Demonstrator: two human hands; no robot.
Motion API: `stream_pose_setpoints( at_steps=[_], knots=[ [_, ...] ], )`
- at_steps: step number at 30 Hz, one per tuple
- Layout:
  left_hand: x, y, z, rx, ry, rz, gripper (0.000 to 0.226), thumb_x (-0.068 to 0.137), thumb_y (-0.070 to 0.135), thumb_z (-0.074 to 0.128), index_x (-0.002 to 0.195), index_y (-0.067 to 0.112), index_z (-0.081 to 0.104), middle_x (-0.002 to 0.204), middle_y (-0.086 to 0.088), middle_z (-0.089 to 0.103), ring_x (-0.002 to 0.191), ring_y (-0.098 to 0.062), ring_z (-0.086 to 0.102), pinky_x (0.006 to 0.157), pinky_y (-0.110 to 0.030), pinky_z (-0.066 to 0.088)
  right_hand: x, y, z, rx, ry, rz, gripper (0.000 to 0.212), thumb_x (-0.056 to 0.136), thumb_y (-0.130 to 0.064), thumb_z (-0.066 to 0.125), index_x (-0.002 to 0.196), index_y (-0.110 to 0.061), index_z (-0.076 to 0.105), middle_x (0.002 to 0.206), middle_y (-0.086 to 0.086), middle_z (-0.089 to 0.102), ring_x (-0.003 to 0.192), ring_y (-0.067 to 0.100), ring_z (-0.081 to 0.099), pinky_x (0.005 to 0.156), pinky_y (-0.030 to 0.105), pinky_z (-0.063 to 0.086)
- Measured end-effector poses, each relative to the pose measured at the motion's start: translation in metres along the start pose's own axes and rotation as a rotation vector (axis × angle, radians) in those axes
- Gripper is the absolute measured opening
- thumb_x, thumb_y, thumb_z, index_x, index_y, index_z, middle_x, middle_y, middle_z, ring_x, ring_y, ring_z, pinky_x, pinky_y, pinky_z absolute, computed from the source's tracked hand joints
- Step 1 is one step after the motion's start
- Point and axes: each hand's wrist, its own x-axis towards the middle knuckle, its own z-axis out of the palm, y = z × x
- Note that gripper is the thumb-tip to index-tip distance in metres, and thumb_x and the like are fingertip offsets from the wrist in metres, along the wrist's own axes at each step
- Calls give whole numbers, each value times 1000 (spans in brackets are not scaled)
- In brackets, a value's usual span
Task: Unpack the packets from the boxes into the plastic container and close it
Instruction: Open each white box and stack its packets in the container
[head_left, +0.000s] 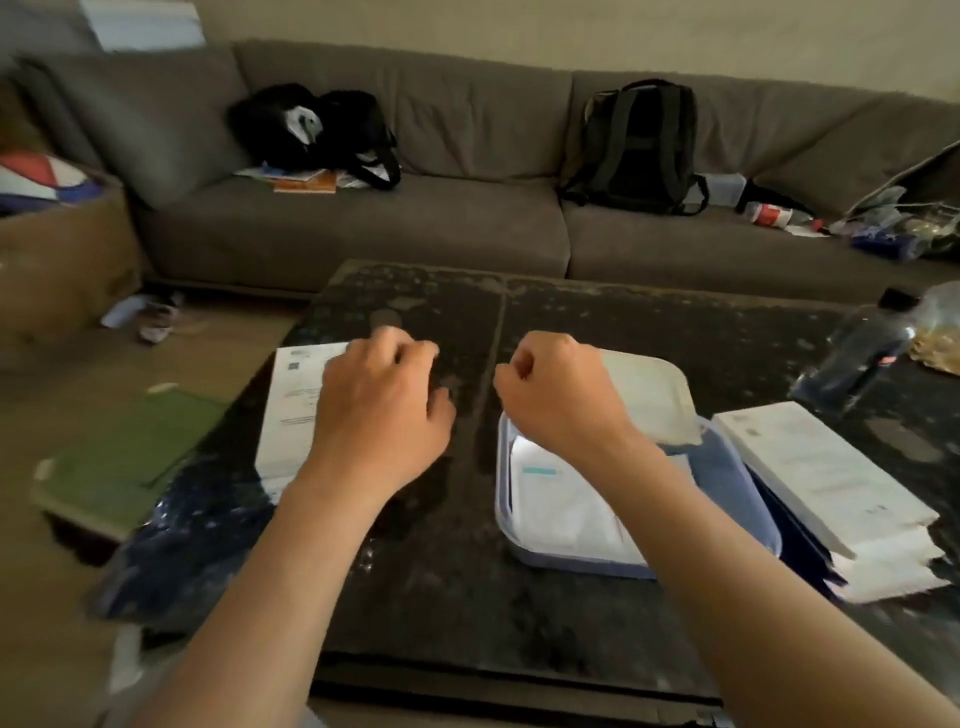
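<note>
1. A grey sofa (467, 104) runs along the far wall, with a dark backpack (639, 145) propped on its seat.
2. In front of it is a dark, worn table (415, 571). Both bare forearms reach over it from the near edge.
3. The plastic container (506, 519) sits open right of centre. Its lid (649, 395) lies at the far end, and a white packet (561, 499) lies inside.
4. Just right of it is a stack of white boxes (821, 478). Another white box (291, 405) lies flat on the left.
5. The left hand (379, 410) is palm down over that box's right edge with its fingers bent. I cannot tell if they grip it.
6. The right hand (556, 395) hangs above the container's far end, curled into a fist with nothing visible in it.
7. A dark bottle (862, 353) stands at the far right.
</note>
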Motion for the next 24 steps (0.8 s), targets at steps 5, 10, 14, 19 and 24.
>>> stream_pose_setpoints(
  at_steps=[5,10,14,19,24],
  knots=[
    [4,-55,0,113,-318,-402,100,78,86,48,155,29,18,163,-13,15,145,-43,22,114,-59,30,10,-38,43,73,-137,-44,8,99,-25,59,95,-18,63,80,-2,65,70,13,63,59,20,51],
    [3,-72,11,-20,-449,-524,109,72,89,51,155,27,16,161,-20,18,138,-44,36,105,-56,44,14,-53,79,99,-388,18,19,96,-18,59,114,-11,62,99,-2,64,77,14,63,61,25,51],
    [6,-82,10,-116,-281,-538,51,90,38,61,135,20,44,135,-14,55,112,-35,58,86,-46,54,12,-53,94,172,-438,55,15,96,-11,54,83,-13,61,93,-2,63,71,14,60,54,18,44],
    [9,-84,4,-235,-119,-602,18,92,12,56,110,15,56,116,-7,67,98,-32,64,75,-37,53,12,-49,99,226,-337,131,15,94,-6,55,88,-1,68,102,1,69,69,15,66,53,17,51],
    [18,-90,9,-321,-99,-673,22,89,15,56,109,14,66,108,-3,70,86,-28,66,55,-29,46,21,-41,102,436,-232,299,14,90,-7,63,85,5,68,88,5,71,77,22,71,73,37,65]
  ],
)
